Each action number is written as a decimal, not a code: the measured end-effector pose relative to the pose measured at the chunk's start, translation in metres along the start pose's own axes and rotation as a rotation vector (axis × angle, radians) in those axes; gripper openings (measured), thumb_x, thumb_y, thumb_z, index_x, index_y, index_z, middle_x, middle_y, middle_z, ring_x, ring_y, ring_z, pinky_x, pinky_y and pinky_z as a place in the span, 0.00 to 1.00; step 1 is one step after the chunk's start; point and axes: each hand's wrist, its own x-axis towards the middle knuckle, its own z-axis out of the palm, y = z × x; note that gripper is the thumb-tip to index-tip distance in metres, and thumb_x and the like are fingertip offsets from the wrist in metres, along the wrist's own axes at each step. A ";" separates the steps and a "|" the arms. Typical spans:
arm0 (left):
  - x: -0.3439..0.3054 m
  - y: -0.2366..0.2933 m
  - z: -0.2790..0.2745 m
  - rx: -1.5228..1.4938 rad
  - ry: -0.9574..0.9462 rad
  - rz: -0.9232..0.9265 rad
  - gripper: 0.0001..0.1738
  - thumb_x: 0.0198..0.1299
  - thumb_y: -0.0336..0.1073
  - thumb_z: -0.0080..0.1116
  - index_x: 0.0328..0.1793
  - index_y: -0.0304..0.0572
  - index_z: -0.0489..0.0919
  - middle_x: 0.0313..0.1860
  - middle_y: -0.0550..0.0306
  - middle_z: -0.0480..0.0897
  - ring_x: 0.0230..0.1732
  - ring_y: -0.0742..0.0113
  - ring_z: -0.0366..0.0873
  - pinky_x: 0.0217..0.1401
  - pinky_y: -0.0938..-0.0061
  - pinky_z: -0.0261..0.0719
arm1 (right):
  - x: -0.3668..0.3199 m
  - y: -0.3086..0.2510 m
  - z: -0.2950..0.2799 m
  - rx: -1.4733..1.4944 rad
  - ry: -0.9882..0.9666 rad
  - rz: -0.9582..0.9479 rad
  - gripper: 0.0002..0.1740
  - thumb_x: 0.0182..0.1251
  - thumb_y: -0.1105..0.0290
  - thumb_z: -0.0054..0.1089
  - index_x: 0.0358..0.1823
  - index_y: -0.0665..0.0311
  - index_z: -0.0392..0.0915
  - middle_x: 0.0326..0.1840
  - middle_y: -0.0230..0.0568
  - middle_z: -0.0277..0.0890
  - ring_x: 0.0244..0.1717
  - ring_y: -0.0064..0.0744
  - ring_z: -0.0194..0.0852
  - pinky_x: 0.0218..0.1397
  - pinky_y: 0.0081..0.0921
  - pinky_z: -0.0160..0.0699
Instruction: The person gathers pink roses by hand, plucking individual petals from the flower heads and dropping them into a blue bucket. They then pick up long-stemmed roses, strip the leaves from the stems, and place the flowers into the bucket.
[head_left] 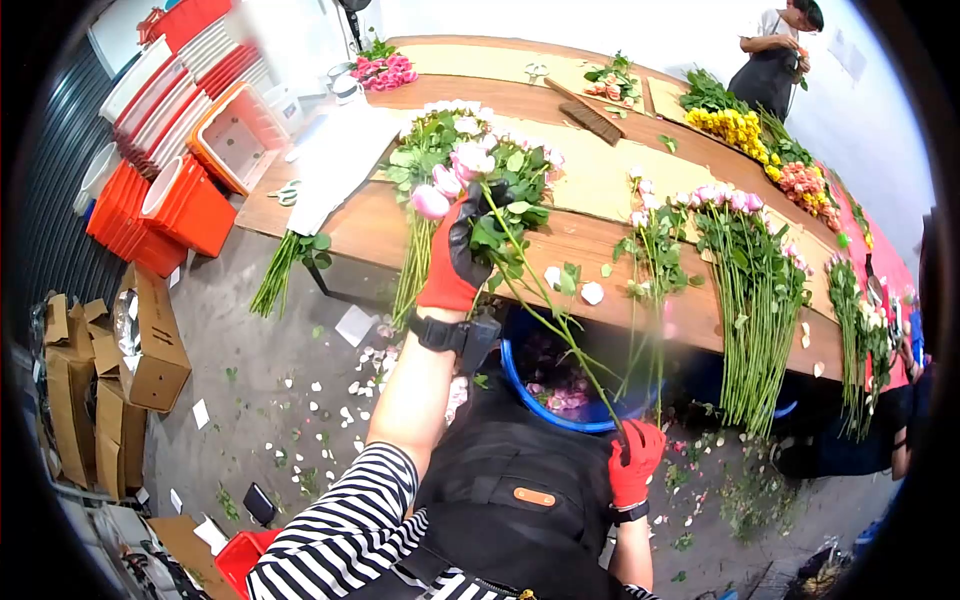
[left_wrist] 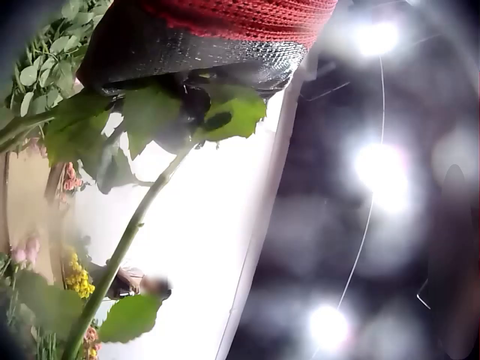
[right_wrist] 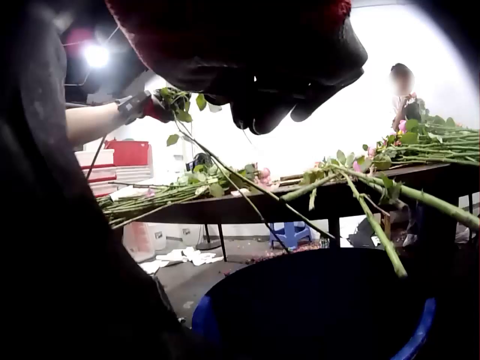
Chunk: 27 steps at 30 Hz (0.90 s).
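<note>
My left hand (head_left: 458,255), in a red and black glove, grips several pink roses (head_left: 460,172) by their stems just under the heads. From it the long green stems (head_left: 545,310) slant down to the right over a blue bin (head_left: 508,375). In the left wrist view, leaves and a stem (left_wrist: 135,221) stick out below the glove. My gloved right hand (head_left: 635,465) is near the lower stem ends, beside the bin's rim. The right wrist view shows its fingers (right_wrist: 270,112) loosely bent, with no stem between them; the stems (right_wrist: 225,169) pass beyond.
Bunches of pink roses (head_left: 750,290) lie on the wooden table (head_left: 360,225), stems over the front edge. A brush (head_left: 592,120) and yellow flowers (head_left: 735,128) lie farther back. Orange crates (head_left: 190,205) and cardboard boxes (head_left: 150,340) stand left. Another person (head_left: 775,60) stands behind the table.
</note>
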 end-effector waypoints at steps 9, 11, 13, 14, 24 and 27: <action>-0.073 -0.019 0.024 0.962 0.021 0.323 0.13 0.68 0.31 0.54 0.56 0.36 0.79 0.49 0.59 0.82 0.48 0.71 0.77 0.51 0.73 0.75 | 0.029 -0.033 -0.008 0.078 -0.033 0.167 0.27 0.50 0.70 0.70 0.56 0.59 0.78 0.58 0.42 0.75 0.60 0.48 0.68 0.66 0.43 0.63; -0.085 -0.032 0.048 0.721 0.074 0.225 0.13 0.65 0.33 0.58 0.54 0.37 0.80 0.48 0.60 0.82 0.49 0.71 0.77 0.54 0.71 0.74 | 0.061 -0.055 -0.030 0.153 0.082 0.142 0.29 0.50 0.70 0.70 0.57 0.61 0.77 0.59 0.43 0.74 0.61 0.49 0.68 0.67 0.42 0.62; -0.102 -0.056 0.045 0.652 -0.001 0.155 0.16 0.64 0.32 0.60 0.57 0.37 0.78 0.50 0.58 0.82 0.50 0.68 0.79 0.54 0.71 0.77 | 0.094 -0.081 -0.054 0.282 0.173 0.126 0.30 0.48 0.70 0.71 0.57 0.62 0.77 0.60 0.44 0.74 0.62 0.49 0.67 0.67 0.41 0.62; -0.112 -0.068 0.046 0.484 0.003 0.071 0.18 0.64 0.31 0.60 0.59 0.37 0.76 0.51 0.56 0.81 0.50 0.65 0.81 0.55 0.71 0.78 | 0.111 -0.090 -0.063 0.313 0.218 0.089 0.31 0.47 0.71 0.71 0.57 0.62 0.77 0.60 0.45 0.74 0.62 0.49 0.67 0.67 0.41 0.62; -0.159 -0.096 0.073 0.529 -0.095 -0.070 0.23 0.62 0.29 0.61 0.63 0.32 0.72 0.53 0.52 0.81 0.52 0.65 0.81 0.53 0.70 0.81 | 0.142 -0.121 -0.060 0.375 0.465 0.091 0.23 0.44 0.72 0.73 0.46 0.60 0.81 0.54 0.43 0.77 0.58 0.49 0.71 0.65 0.41 0.64; -0.158 -0.097 0.082 0.383 0.031 -0.164 0.21 0.59 0.28 0.63 0.58 0.34 0.75 0.48 0.56 0.83 0.47 0.70 0.80 0.50 0.73 0.79 | 0.140 -0.119 -0.050 0.616 0.503 0.198 0.22 0.44 0.75 0.71 0.46 0.61 0.81 0.52 0.45 0.77 0.55 0.46 0.73 0.61 0.35 0.68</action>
